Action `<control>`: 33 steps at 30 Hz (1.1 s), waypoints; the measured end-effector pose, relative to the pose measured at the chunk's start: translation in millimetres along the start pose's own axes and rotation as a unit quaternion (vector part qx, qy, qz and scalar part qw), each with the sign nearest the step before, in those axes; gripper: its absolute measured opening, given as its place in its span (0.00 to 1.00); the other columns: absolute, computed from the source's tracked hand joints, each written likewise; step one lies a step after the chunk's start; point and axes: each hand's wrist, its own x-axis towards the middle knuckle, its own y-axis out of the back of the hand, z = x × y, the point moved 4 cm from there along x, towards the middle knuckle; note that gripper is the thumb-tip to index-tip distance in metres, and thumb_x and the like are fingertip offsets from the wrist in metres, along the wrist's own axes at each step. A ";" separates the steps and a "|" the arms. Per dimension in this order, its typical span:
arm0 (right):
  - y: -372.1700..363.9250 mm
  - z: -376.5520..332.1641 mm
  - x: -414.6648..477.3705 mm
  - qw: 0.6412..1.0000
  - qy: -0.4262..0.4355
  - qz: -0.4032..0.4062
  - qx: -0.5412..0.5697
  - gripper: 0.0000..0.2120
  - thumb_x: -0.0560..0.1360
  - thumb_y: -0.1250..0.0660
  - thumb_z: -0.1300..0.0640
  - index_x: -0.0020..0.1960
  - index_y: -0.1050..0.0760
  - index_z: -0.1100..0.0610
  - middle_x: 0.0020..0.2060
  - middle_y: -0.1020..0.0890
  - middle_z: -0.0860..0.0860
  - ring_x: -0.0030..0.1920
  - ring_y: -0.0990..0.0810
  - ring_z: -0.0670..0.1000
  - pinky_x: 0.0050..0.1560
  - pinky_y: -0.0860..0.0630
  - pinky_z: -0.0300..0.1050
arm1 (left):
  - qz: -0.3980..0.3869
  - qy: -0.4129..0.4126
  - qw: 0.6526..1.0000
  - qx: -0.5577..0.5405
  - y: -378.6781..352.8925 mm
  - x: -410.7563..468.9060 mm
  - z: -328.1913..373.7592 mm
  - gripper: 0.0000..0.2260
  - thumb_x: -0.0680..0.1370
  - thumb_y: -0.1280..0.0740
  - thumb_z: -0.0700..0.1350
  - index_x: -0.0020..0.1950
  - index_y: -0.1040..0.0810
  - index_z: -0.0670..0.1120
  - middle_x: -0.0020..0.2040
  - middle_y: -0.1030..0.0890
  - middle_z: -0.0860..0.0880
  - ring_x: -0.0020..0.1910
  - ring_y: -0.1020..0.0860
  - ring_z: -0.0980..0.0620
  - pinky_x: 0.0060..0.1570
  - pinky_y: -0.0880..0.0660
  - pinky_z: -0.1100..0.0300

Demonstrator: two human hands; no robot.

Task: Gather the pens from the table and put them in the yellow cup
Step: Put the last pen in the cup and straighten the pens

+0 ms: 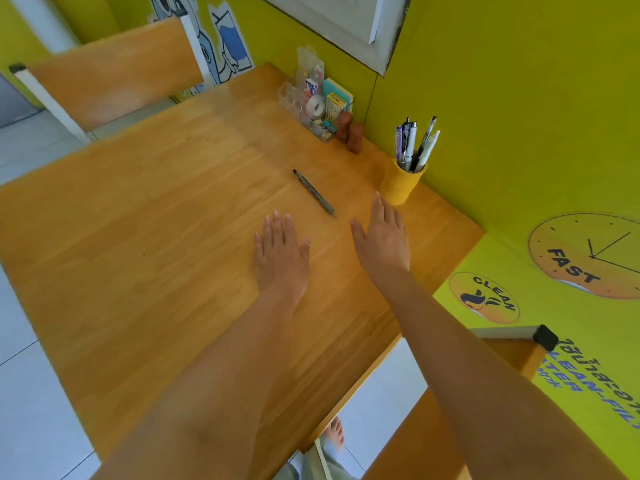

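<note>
1 grey pen [314,192] is lying on the table [138,216], long axis diagonal, tip pointing toward the right hand [382,233]. Left hand [281,252] and right hand are hovering flat, fingers extended, holding nothing. Yellow cup [401,183] is standing near the wall, holding several pens.

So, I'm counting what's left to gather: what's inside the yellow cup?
The yellow cup holds a bunch of pens, standing upright, tops sticking out. Their lower ends and the cup's bottom are hidden by its wall. One dark pen lies on the table.
</note>
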 end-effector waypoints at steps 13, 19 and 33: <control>-49.6 -54.3 34.1 0.995 0.049 -0.053 -0.067 0.28 0.82 0.43 0.49 0.78 0.46 0.57 0.76 0.36 0.54 0.75 0.38 0.56 0.74 0.38 0.51 | 0.025 -0.015 0.999 0.028 -12.8 -14.1 -37.9 0.27 0.83 0.56 0.56 0.80 0.52 0.45 0.81 0.55 0.47 0.80 0.57 0.51 0.79 0.58 0.49; -57.1 -72.4 63.5 0.994 0.064 -0.013 -0.093 0.20 0.81 0.40 0.51 0.71 0.33 0.58 0.66 0.26 0.56 0.67 0.29 0.58 0.66 0.31 0.52 | 0.036 -0.012 0.999 0.022 -14.3 -13.2 -37.5 0.27 0.83 0.57 0.56 0.80 0.52 0.46 0.81 0.54 0.48 0.80 0.57 0.51 0.79 0.56 0.49; -56.8 -59.9 72.5 0.998 0.015 -0.024 -0.055 0.13 0.81 0.40 0.57 0.62 0.28 0.61 0.59 0.24 0.59 0.59 0.24 0.60 0.56 0.26 0.53 | 0.023 -0.008 0.999 0.029 -15.3 -13.3 -37.6 0.27 0.82 0.59 0.57 0.80 0.56 0.47 0.81 0.57 0.49 0.79 0.60 0.51 0.79 0.57 0.49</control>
